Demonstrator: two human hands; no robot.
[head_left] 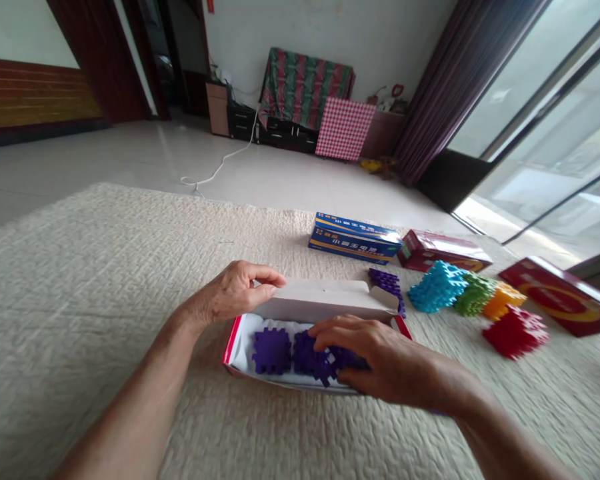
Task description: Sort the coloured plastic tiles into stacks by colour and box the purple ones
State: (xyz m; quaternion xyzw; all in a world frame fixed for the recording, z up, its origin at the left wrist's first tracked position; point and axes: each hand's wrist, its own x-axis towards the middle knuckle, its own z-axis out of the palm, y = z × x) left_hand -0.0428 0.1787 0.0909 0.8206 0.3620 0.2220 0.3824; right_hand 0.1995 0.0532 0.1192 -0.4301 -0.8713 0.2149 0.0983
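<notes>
An open cardboard box [234, 341] with red edges sits in front of me, lined with white cloth. In the lining lie flat purple notched plastic building pieces [272, 351]; the one at the left is fully visible. My left hand [235, 291] pinches the left corner of the raised box lid [325, 293] between thumb and fingers. Over the right half of the box, my right hand [375, 353] has its fingers and thumb around a tilted purple piece [326, 368]. My right fingers partly hide the purple pieces beneath them.
Behind the lid lies a purple stack [387, 283]. Blue [437, 287], green [475, 295], orange [503, 300] and red [515, 332] stacks stand to the right. A blue box [355, 240] and two dark red boxes [445, 251] stand beyond, on the quilted cover [130, 267].
</notes>
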